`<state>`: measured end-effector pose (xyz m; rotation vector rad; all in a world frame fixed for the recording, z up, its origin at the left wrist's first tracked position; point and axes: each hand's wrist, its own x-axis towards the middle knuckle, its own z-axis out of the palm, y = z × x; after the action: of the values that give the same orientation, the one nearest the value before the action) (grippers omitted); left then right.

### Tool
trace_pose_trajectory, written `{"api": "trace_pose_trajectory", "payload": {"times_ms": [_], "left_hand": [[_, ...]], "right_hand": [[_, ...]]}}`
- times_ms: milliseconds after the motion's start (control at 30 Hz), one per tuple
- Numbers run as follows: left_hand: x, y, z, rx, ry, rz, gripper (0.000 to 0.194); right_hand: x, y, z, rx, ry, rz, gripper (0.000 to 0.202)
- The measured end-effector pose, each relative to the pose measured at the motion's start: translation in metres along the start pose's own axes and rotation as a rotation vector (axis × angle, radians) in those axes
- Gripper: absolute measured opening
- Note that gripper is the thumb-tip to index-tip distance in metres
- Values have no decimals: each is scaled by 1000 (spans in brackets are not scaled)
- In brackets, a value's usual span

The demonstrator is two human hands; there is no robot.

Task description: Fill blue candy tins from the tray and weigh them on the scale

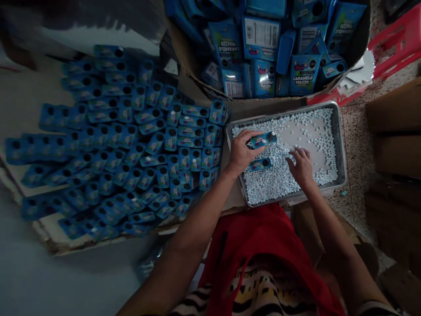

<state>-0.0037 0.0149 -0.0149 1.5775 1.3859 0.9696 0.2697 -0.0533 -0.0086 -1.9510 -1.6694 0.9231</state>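
Note:
My left hand (242, 151) grips a small blue candy box (263, 139) with a dark round hole in its face, held over the left part of a metal tray (341, 158). Small pale blue candies (272, 186) cover much of the tray. Below the held box, a second blue candy box (259, 164) lies on the candies. My right hand (301, 164) is down at the candies in the middle of the tray, its fingers bent and thumb toward them. Whether candies are between its fingertips is too small to make out.
Many similar blue boxes (131, 127) stand in rows across the table to the left. Behind the tray, a large cardboard carton (187, 61) holds more blue packages. A red plastic crate (397, 44) is at the far right, with brown cardboard boxes (394, 109) stacked beside the tray.

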Motion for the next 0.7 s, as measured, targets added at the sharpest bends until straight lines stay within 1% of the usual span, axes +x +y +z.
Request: {"api": "trace_pose_trajectory", "payload": {"times_ms": [67, 100, 133, 200, 267, 333, 433, 533, 600, 667, 700], "left_hand": [[-3, 4, -9, 85, 27, 37, 44], [-3, 5, -12, 120, 34, 46, 44], [-3, 4, -15, 140, 40, 45, 43], [-3, -1, -19, 125, 60, 20, 43], [-4, -7, -18, 43, 88, -18, 44], [-7, -12, -13, -107, 111, -48, 42], [-14, -14, -2, -314, 132, -55, 39], [-19, -8, 9, -400, 154, -21, 43], [-21, -1, 12, -429, 173, -7, 44], [-27, 9, 8, -443, 195, 0, 43], [-32, 15, 4, -444, 212, 2, 42]], "right_hand": [[-11, 8, 5, -242, -102, -126, 29], [-14, 13, 8, -332, -133, -169, 33], [-16, 18, 11, -381, -142, -192, 36], [-17, 28, 16, -413, -112, -220, 38], [-18, 36, 18, -407, -57, -241, 40], [-19, 41, 16, -403, -36, -270, 45], [-23, 45, 11, -433, -110, -350, 59], [-24, 46, 10, -517, -203, -408, 78], [-21, 47, 12, -587, -250, -429, 95], [-15, 48, 15, -647, -283, -457, 106], [-11, 48, 17, -672, -294, -479, 109]]}}
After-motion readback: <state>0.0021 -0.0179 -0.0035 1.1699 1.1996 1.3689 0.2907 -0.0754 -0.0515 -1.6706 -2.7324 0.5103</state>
